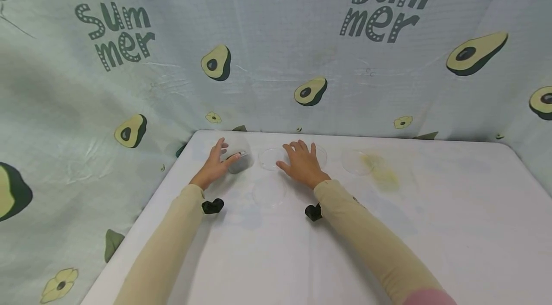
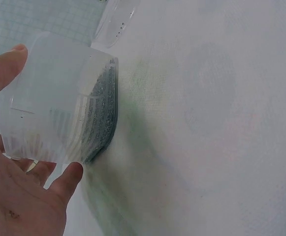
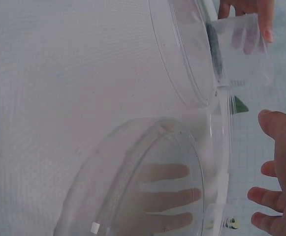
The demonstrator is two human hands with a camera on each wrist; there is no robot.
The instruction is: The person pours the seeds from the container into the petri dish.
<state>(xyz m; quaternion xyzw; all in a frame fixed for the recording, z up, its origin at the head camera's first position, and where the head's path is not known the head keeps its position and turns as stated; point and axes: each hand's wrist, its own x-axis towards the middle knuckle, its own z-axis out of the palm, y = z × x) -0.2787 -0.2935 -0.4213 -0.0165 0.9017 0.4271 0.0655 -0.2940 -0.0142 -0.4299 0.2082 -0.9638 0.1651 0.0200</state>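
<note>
My left hand (image 1: 212, 166) is around a clear plastic container (image 1: 240, 163) near the table's far left. In the left wrist view, the thumb lies on one side of the container (image 2: 49, 103) and fingers on the other. Dark grey granules (image 2: 101, 110) sit in its base. My right hand (image 1: 303, 163) is spread above a clear round dish (image 1: 321, 155), holding nothing. Through this dish (image 3: 118, 177), finger shapes show in the right wrist view. Another clear round dish (image 1: 270, 158) stands between the hands.
A third clear round dish (image 1: 353, 162) stands to the right, beside a yellow patch (image 1: 384, 173). Nearer the front is a faint clear round outline (image 1: 268, 192). The white table (image 1: 267, 257) meets an avocado-printed cloth (image 1: 267, 46) at its far and left edges.
</note>
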